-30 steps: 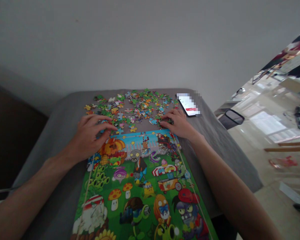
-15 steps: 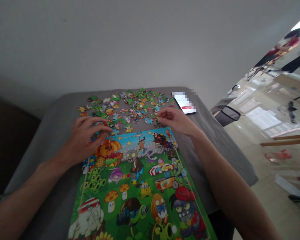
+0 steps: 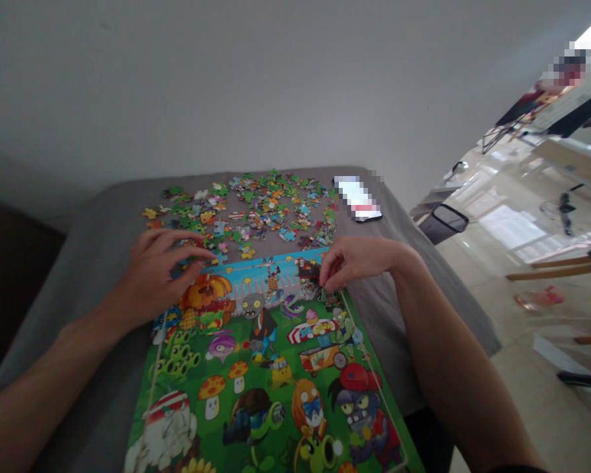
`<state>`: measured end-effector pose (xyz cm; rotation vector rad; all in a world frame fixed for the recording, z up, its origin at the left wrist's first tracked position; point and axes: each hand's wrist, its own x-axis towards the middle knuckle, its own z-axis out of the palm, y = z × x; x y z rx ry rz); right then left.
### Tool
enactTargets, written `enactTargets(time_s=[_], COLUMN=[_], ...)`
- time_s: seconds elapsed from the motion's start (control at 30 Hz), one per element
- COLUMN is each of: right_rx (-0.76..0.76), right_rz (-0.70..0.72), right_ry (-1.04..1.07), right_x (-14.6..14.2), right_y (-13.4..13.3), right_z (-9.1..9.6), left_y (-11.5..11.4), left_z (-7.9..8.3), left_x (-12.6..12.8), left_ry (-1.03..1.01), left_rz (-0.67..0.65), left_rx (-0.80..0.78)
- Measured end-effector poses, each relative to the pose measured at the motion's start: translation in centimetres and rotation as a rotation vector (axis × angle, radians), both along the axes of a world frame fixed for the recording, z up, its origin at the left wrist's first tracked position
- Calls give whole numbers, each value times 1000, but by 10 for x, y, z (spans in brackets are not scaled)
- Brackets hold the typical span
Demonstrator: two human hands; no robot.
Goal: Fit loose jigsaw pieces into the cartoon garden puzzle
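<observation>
Now L hand [image 3: 160, 279], R hand [image 3: 357, 261] on puzzle [image 3: 256, 387] edge, loose pieces [image 3: 256, 217] just beyond.

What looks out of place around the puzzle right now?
Nothing looks damaged from here. The multicoloured cardboard jigsaw pieces lie scattered on the grey fabric tabletop. The one odd item is the black smartphone, lying screen-up near the far corner, right beside those pieces.

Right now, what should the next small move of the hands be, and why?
Probably the right hand should press the small green jigsaw piece it seems to pinch into the assembled puzzle. Its fingertips are already down at the picture's upper edge, while the loose pieces lie farther off on the grey cloth.
</observation>
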<state>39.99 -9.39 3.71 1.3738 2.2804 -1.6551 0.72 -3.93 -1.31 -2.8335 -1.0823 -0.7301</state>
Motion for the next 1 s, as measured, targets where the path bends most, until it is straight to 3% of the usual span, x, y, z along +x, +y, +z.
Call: enactTargets(time_s=[0.27,0.7,1.0], right_rx=[31,-63,-17], right_rz=[1,-98,-50], right_ry=[-39,62,-32], right_x=[-1,3,0], right_y=[1,-5,-2], right_z=[-1,6,0], left_y=[0,1,0], left_z=[1,0,2], left_x=[0,0,0], left_ry=[-4,-1,-1], left_rz=[-15,16,20], left_rx=[13,-6,-35])
